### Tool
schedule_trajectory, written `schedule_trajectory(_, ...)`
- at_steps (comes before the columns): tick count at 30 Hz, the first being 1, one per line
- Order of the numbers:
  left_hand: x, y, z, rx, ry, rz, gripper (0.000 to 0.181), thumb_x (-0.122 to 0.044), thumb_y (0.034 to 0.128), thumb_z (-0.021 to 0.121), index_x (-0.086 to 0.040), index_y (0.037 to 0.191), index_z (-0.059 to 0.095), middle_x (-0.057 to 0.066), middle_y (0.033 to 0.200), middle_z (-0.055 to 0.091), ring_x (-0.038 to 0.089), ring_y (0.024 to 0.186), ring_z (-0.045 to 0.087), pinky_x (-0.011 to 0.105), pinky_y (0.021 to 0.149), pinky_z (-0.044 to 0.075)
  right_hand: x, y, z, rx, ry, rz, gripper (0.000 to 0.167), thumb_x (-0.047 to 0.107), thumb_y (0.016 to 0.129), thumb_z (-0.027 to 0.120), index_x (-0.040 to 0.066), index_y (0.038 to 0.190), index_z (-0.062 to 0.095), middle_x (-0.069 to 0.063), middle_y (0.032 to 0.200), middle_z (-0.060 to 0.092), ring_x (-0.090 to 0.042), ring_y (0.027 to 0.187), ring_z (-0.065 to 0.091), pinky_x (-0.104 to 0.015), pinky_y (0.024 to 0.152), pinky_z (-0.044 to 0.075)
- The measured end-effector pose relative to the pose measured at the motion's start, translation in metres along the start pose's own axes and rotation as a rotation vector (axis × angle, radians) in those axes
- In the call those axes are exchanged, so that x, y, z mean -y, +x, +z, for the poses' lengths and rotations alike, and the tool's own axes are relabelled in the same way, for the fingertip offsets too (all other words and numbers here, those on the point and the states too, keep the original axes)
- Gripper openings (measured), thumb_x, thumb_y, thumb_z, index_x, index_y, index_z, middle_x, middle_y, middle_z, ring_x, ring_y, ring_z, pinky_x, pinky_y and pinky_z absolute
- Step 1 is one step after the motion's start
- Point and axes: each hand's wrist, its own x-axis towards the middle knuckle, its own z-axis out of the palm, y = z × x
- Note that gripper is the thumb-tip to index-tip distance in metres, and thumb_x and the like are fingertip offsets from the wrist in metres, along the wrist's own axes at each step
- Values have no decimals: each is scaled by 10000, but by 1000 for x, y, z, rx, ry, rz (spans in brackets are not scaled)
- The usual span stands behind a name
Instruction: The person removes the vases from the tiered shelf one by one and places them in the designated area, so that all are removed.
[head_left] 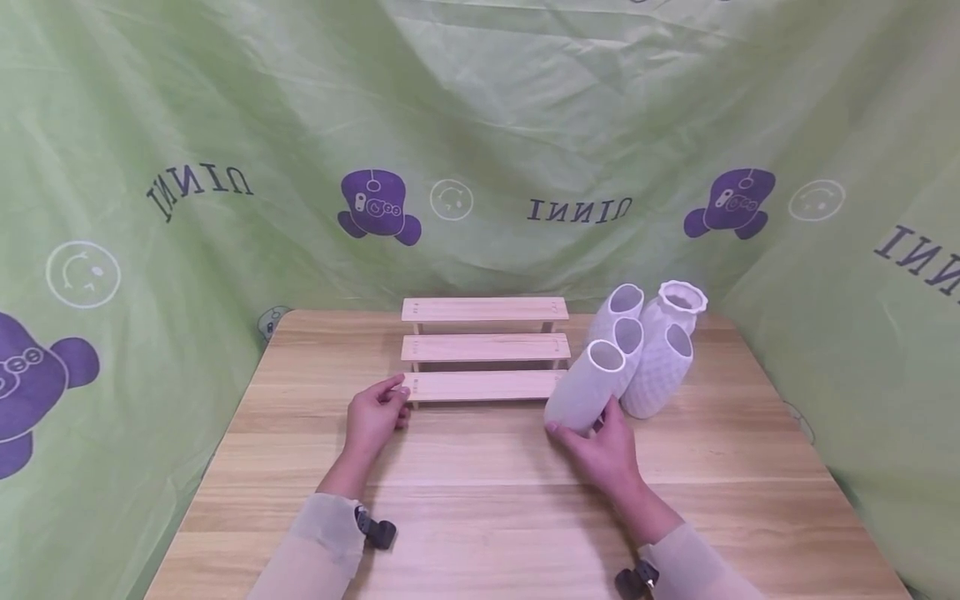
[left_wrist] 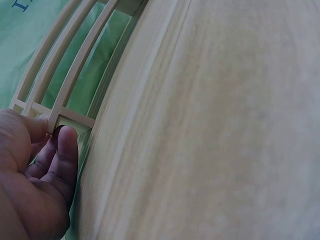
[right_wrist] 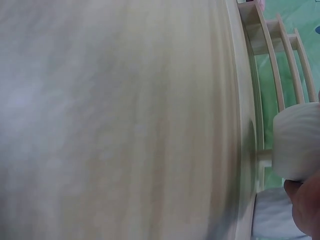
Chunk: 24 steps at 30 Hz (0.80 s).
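Observation:
A white vase point(head_left: 583, 392) with a round mouth is gripped low on its side by my right hand point(head_left: 611, 446), thumb on the left. In the right wrist view this vase point(right_wrist: 297, 140) appears raised off the table, near the stand's right end. A pale wooden three-tier stand point(head_left: 483, 386) is at the table's middle. At the left end of its lowest tier, my left hand point(head_left: 375, 412) pinches the corner between thumb and fingers, also seen in the left wrist view, where the hand point(left_wrist: 30, 170) partly covers the corner.
Several other white vases stand together right of the stand, including one with a ruffled rim point(head_left: 678, 300) and a textured one point(head_left: 656, 383). The wooden table point(head_left: 480, 500) is enclosed behind and at the sides by a green printed cloth point(head_left: 480, 125).

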Motion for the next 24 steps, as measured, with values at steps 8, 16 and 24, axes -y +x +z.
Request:
schedule_trajectory(8, 0, 1, 0, 3, 1, 5, 357, -91, 975, 733, -43, 1327, 693, 181, 1001, 739, 206, 710, 706, 335, 612, 676, -6, -3, -8, -22, -28, 5, 913, 282, 699, 988, 112, 1442, 485, -175, 1374, 619, -393, 1286, 589, -560, 1098, 519)
schedule_trajectory(16, 0, 0, 0, 0, -6, 11, 353, -79, 972, 733, -33, 1320, 696, 189, 979, 736, 204, 698, 704, 334, 594, 672, -10, -4, -15, -39, -47, 10, 940, 271, 689, 991, 120, 1457, 471, -214, 1381, 611, -414, 1277, 591, -570, 1084, 527)
schedule_trajectory(24, 2, 2, 0, 4, -1, 11, 363, -85, 971, 731, -33, 1328, 688, 171, 984, 738, 197, 705, 707, 343, 612, 677, -16, -7, -24, -38, -86, 43, 984, 350, 698, 986, 67, 1476, 455, -263, 1411, 576, -453, 1309, 556, -602, 1109, 493)
